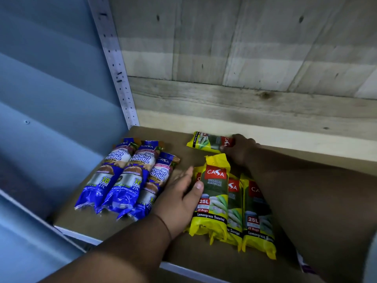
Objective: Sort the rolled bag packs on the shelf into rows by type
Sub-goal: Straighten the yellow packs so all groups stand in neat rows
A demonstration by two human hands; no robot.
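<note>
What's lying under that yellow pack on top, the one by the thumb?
The top yellow pack lies on other yellow packs standing side by side. Another yellow edge peeks out beside the left hand, whose thumb rests on the top pack. How many lie beneath is hidden.

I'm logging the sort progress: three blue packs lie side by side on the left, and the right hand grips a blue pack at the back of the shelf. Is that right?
Not quite. The head view shows the right hand gripping a yellow pack, lying crosswise at the back of the shelf, not a blue one. The three blue packs do lie side by side on the left.
</note>
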